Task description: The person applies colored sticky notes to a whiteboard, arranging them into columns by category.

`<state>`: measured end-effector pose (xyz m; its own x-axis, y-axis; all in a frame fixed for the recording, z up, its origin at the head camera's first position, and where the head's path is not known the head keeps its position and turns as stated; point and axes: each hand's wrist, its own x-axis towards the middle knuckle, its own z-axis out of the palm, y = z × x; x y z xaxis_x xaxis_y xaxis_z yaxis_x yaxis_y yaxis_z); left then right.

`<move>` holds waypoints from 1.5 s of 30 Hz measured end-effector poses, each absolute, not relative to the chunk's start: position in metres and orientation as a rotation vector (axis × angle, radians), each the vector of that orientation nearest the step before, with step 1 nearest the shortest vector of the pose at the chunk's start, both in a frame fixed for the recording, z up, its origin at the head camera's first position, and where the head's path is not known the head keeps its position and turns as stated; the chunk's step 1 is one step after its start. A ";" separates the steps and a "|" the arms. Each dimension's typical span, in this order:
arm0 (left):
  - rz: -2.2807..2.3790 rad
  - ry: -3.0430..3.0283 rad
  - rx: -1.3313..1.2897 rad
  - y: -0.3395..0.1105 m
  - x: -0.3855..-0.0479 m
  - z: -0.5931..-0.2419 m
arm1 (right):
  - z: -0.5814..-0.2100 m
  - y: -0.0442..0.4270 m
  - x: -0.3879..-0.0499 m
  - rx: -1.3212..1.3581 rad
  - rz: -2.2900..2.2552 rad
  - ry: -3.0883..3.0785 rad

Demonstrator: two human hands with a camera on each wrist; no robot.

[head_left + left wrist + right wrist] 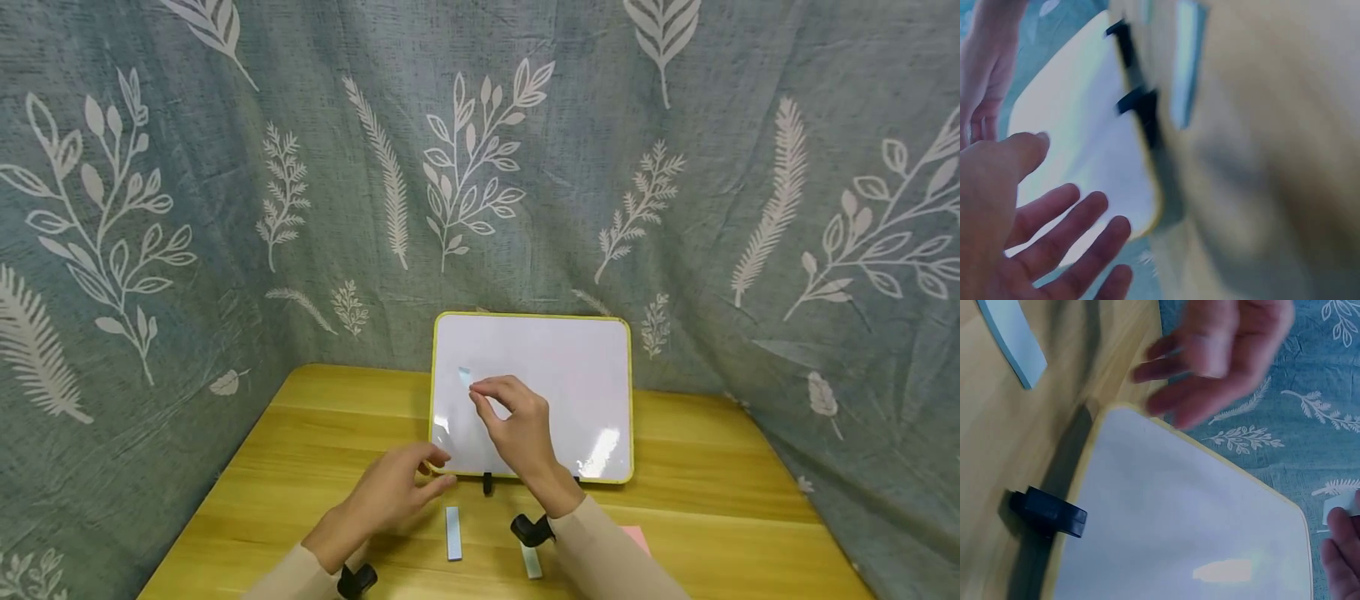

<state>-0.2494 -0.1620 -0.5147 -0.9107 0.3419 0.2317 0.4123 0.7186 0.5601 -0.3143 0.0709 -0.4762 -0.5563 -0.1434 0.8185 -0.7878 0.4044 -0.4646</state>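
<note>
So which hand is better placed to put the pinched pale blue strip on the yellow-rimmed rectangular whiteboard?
Likely the right hand: it pinches that strip in front of the whiteboard; the left hand hangs lower, empty.

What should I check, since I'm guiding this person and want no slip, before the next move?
1. Held strip pinched by the right hand: ok.
2. Left hand holding nothing: ok.
3. Whiteboard propped up, black supports at its lower edge: ok.
4. Held strip touching the whiteboard: cannot tell.
5. Blue strip on the table, fully in view: ok.
6. Pink piece fully in view: not ok; the right sleeve partly hides it.
</note>
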 end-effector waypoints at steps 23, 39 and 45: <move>-1.081 -2.395 -0.319 -0.158 -0.355 -0.441 | -0.469 0.048 -0.365 0.752 1.031 -1.853; -1.175 -2.386 -0.300 -0.152 -0.392 -0.428 | -0.469 0.029 -0.387 0.725 1.009 -1.838; -1.189 -2.385 -0.310 -0.147 -0.400 -0.424 | -0.467 0.027 -0.391 0.708 1.021 -1.842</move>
<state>-0.4002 -0.1474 -0.4239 -0.8712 -0.0017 0.4909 0.3911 0.6020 0.6961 -0.3913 0.0267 -0.4670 -0.4429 -0.0587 0.8946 -0.7900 0.4974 -0.3585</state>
